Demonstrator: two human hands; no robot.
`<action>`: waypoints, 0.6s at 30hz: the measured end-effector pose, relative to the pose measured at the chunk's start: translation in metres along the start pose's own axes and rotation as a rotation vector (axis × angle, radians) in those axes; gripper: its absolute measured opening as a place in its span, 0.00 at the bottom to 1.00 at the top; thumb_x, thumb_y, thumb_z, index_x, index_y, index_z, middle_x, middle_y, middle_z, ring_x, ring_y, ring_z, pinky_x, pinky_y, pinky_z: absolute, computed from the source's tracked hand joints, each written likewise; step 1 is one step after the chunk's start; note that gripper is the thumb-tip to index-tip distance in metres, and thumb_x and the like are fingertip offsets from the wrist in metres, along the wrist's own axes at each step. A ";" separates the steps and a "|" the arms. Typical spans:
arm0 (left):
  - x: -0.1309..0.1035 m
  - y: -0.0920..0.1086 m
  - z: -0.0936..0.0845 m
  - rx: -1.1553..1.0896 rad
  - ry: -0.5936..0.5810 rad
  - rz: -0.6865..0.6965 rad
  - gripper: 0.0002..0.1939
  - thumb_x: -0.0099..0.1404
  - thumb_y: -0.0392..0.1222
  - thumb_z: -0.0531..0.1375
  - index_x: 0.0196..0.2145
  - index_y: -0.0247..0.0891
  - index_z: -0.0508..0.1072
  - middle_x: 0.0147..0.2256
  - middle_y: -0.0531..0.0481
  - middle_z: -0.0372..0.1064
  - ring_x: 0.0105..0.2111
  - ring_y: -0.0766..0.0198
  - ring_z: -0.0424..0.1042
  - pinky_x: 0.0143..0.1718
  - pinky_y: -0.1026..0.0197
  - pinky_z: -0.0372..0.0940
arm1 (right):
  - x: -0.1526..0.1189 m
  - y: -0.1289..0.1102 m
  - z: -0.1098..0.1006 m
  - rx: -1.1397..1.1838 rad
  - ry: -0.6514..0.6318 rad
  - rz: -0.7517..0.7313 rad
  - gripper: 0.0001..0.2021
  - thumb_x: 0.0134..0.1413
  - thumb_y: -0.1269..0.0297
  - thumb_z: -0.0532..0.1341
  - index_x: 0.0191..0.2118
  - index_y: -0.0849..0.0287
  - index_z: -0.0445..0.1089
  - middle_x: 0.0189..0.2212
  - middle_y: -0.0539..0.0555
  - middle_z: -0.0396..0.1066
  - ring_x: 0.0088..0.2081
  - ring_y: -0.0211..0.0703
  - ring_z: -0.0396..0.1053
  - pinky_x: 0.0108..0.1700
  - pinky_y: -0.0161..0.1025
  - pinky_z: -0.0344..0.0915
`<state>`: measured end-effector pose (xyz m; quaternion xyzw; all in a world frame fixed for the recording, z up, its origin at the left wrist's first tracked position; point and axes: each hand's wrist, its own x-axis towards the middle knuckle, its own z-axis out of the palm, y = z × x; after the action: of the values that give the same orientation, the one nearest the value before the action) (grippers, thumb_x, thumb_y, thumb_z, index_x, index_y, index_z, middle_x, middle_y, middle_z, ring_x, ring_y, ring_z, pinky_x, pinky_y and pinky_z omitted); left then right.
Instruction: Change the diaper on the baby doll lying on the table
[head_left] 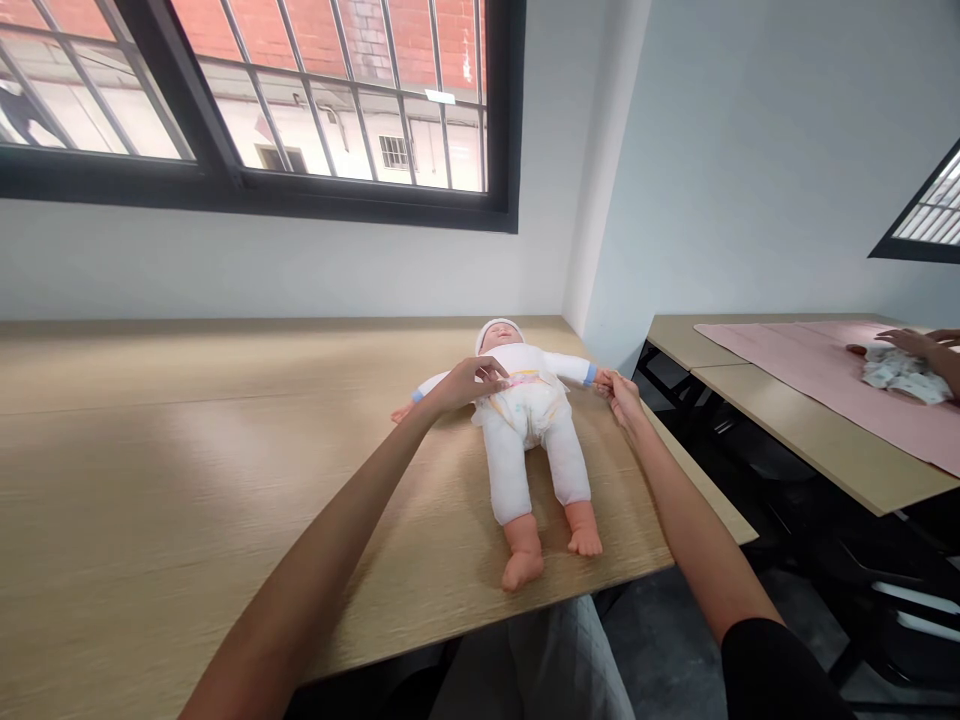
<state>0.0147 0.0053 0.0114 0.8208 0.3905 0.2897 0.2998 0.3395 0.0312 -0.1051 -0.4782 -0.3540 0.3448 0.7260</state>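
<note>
A baby doll [517, 360] lies on its back on the wooden table, with its head toward the wall and its bare feet toward me. It has a white cloth body, blue cuffs, a white cap and a white diaper [529, 405] with a coloured waistband. Over the diaper's waist, on the doll's belly, is my left hand [474, 382], its fingers loosely curved and apart. My right hand [621, 395] is closed around the doll's hand [602, 377] on the right, with that arm stretched out sideways.
The table [187, 500] ends just right of the doll. Across a gap stands another table with a pink mat [787, 370], where another person's hands [919, 345] touch a patterned white cloth [900, 375]. A barred window [337, 100] is above my table.
</note>
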 end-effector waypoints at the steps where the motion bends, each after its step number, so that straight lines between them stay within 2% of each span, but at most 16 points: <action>1: 0.000 0.000 0.000 0.001 -0.003 0.006 0.22 0.54 0.60 0.61 0.35 0.38 0.74 0.35 0.48 0.71 0.37 0.59 0.69 0.34 0.61 0.63 | -0.001 0.000 0.000 0.007 0.019 0.029 0.10 0.45 0.59 0.65 0.24 0.56 0.64 0.20 0.49 0.67 0.24 0.40 0.67 0.30 0.40 0.69; 6: 0.000 -0.002 0.000 0.004 -0.008 0.005 0.22 0.55 0.60 0.61 0.35 0.39 0.74 0.35 0.48 0.71 0.37 0.59 0.69 0.34 0.61 0.62 | -0.004 -0.006 0.001 0.052 0.019 0.094 0.09 0.45 0.61 0.65 0.24 0.57 0.65 0.22 0.49 0.68 0.22 0.36 0.65 0.25 0.36 0.66; 9: 0.000 -0.001 0.000 0.010 -0.008 -0.001 0.21 0.55 0.59 0.62 0.35 0.38 0.74 0.35 0.48 0.71 0.36 0.59 0.69 0.35 0.61 0.63 | -0.006 -0.009 0.000 0.082 -0.032 0.059 0.12 0.41 0.59 0.68 0.30 0.56 0.66 0.24 0.47 0.68 0.22 0.34 0.65 0.25 0.34 0.66; 12: 0.000 0.000 -0.001 0.009 -0.015 -0.007 0.21 0.55 0.59 0.62 0.35 0.38 0.74 0.35 0.48 0.71 0.37 0.59 0.69 0.35 0.61 0.63 | -0.006 -0.008 -0.002 0.109 -0.061 0.017 0.19 0.36 0.60 0.71 0.36 0.56 0.67 0.30 0.46 0.70 0.26 0.33 0.66 0.26 0.31 0.66; 15: 0.000 0.001 -0.001 0.007 -0.015 -0.006 0.21 0.55 0.59 0.62 0.35 0.38 0.74 0.35 0.48 0.71 0.37 0.59 0.69 0.35 0.61 0.63 | -0.006 -0.006 -0.003 0.125 -0.071 -0.008 0.21 0.33 0.62 0.71 0.37 0.56 0.67 0.34 0.47 0.71 0.29 0.32 0.67 0.29 0.30 0.66; 18: -0.001 0.002 -0.001 0.012 -0.010 -0.005 0.20 0.55 0.59 0.62 0.35 0.38 0.74 0.35 0.48 0.71 0.36 0.59 0.69 0.35 0.61 0.63 | -0.004 -0.005 -0.003 0.126 -0.085 -0.005 0.21 0.32 0.65 0.69 0.38 0.56 0.67 0.34 0.46 0.70 0.29 0.32 0.66 0.29 0.29 0.65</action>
<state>0.0146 0.0035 0.0134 0.8230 0.3928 0.2824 0.2978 0.3409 0.0248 -0.1023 -0.4156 -0.3632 0.3845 0.7399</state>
